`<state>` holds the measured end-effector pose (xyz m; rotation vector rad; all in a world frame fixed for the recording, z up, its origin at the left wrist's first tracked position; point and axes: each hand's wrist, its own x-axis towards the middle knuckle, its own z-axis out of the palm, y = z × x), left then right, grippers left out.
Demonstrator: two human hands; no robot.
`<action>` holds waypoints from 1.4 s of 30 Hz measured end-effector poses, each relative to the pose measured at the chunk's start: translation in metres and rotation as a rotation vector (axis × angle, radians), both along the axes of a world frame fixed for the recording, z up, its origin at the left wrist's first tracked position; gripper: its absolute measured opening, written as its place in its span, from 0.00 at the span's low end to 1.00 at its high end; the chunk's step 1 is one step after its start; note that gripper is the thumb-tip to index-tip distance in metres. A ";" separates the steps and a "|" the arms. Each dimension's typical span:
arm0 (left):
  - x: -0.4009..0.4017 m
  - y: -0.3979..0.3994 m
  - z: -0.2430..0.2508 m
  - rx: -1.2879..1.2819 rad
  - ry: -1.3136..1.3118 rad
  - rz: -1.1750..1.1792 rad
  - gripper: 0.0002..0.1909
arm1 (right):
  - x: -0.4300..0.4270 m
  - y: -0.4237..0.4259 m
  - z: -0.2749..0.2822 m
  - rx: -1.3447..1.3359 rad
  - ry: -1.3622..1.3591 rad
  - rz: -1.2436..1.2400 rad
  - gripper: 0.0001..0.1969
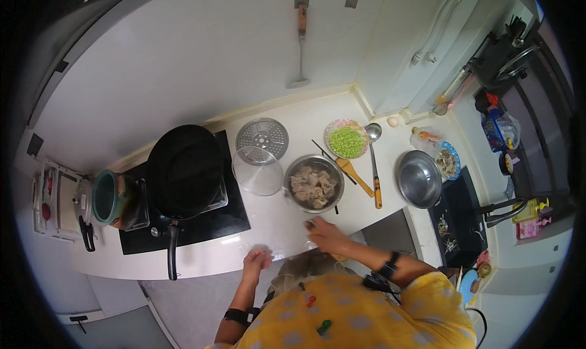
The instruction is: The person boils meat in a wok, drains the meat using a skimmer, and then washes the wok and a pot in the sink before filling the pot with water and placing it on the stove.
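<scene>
My left hand (257, 259) is at the counter's front edge, its fingers curled, with nothing visible in it. My right hand (326, 237) is closed around a yellow-brown object (312, 226), blurred and mostly hidden by the fingers. Just beyond it stands a metal bowl (339, 198) of meat pieces (313, 186) in liquid. A clear round lid (257, 175) lies left of the bowl, partly over a perforated steel steamer plate (262, 136). To the bowl's right lie a wooden spatula (359, 177), dark chopsticks (318, 146) and a metal ladle (374, 159). Green beans (346, 142) fill a plate behind.
A large black pan (185, 170) is on the cooktop (206, 232) at left, its handle over the front edge. Beside it stands a green-rimmed container (105, 198). At right are an empty metal bowl (419, 178), a blue-rimmed plate (455, 159), an egg (392, 121) and a black sink (462, 230).
</scene>
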<state>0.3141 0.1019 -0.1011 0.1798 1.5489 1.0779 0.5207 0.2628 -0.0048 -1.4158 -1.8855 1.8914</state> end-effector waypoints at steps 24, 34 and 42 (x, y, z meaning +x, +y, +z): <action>0.081 0.163 0.027 0.128 -0.156 0.016 0.23 | 0.125 0.016 0.119 0.558 -0.719 0.326 0.26; 0.081 0.160 0.026 0.158 -0.153 0.044 0.20 | 0.142 0.007 0.127 0.577 -0.692 0.425 0.25; 0.090 0.164 0.015 0.181 -0.133 0.047 0.13 | 0.115 0.009 0.058 0.582 -0.670 0.258 0.25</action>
